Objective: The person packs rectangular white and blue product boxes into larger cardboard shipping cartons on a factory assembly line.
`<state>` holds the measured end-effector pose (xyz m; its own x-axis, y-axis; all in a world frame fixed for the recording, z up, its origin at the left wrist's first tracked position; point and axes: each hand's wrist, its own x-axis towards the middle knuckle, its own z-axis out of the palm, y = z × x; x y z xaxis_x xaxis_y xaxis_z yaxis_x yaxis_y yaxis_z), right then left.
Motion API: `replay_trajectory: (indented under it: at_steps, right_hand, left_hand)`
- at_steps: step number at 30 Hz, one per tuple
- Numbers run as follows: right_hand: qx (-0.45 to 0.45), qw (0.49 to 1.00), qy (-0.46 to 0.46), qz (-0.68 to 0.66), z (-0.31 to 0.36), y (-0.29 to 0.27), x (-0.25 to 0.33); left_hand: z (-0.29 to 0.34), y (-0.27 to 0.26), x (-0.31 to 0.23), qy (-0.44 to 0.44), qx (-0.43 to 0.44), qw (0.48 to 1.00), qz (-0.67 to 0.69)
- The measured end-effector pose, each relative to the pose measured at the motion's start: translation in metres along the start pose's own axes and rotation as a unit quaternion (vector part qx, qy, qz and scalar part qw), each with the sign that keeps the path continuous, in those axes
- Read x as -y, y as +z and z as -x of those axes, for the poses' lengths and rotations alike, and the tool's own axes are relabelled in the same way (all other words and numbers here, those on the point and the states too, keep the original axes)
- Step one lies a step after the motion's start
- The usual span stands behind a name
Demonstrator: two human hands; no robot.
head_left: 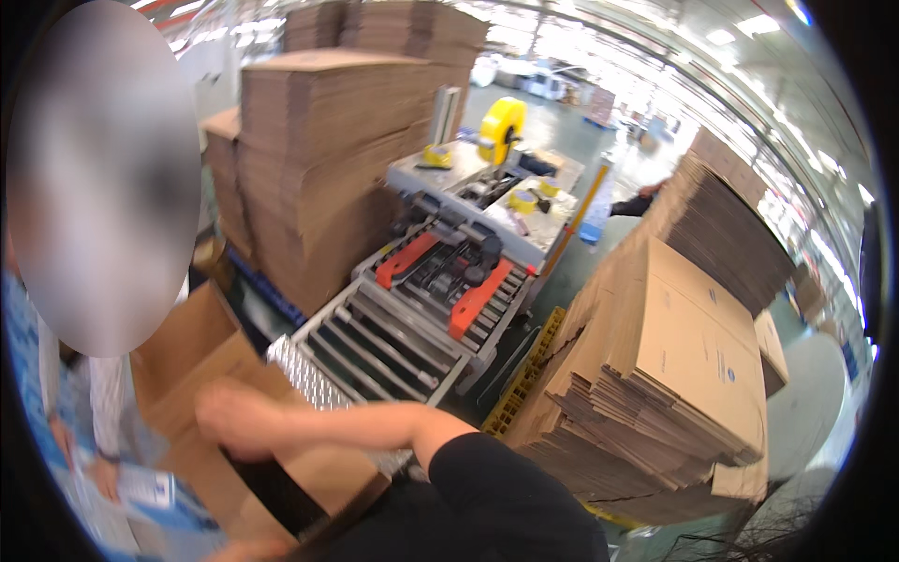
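Note:
An open brown cardboard box point(323, 473) stands low in front of me with its flaps up, and a dark gap shows inside it. My right hand point(232, 419) reaches across from a black sleeve, its blurred fingers curled closed at a flap of this box. Only a smeared part of my left hand point(251, 551) shows at the lower edge, beside the near side of the box; its fingers cannot be made out. A person's hand point(105, 480) at the left is near a white sheet point(145, 487) on a blue surface.
Ahead stands a roller conveyor point(370, 342) with a carton-sealing machine point(459, 267) and a yellow tape roll point(503, 126). Tall stacks of cardboard point(318, 150) rise behind at the left. Flattened cartons point(693, 347) are piled at the right next to a yellow pallet point(529, 379).

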<state>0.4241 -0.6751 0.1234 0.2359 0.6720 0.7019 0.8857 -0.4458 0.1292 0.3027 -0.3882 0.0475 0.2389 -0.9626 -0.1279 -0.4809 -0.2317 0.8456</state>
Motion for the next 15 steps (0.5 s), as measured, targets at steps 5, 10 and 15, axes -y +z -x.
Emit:
replay_trajectory:
  at_steps: [5, 10, 15]
  right_hand:
    - [0.338, 0.909, 0.200, -0.143, 0.018, 0.000, -0.021]
    - [0.321, 0.929, 0.114, -0.143, 0.184, 0.005, -0.024]
    - [0.319, 0.839, 0.433, -0.081, 0.318, -0.022, -0.141]
  left_hand:
    - [-0.005, 0.033, 0.045, -0.385, -0.537, 0.742, -0.116]
    - [-0.064, 0.132, 0.096, 0.052, -0.581, 0.584, 0.565]
    - [-0.188, 0.163, 0.132, -0.415, -0.635, 0.481, 0.441]
